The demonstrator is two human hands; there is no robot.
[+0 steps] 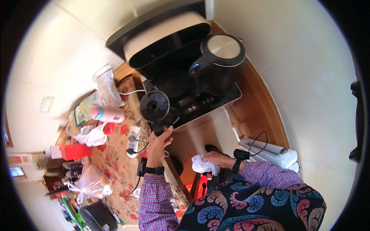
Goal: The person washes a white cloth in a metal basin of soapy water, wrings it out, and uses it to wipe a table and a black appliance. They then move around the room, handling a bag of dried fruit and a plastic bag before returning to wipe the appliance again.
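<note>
My left hand (pixel 159 144) grips the black handle of a round black kettle (pixel 155 106), which is at the left front corner of a black glass-topped appliance (pixel 199 104). A white cloth (pixel 204 165) is bunched in my right hand (pixel 219 159), below the appliance's front edge. A larger black kettle with a metal lid (pixel 224 46) stands at the appliance's right side, its handle pointing to the lower left. Behind both rises a black and beige panel (pixel 164 34). The underside of the smaller kettle is hidden.
On the floral tablecloth (pixel 115 156) at left are a power strip (pixel 133 141) with plugs and cords, a pink bottle (pixel 107 113), plastic bags (pixel 95 182) and a red box (pixel 75 152). A white radiator (pixel 268 150) runs along the right wall.
</note>
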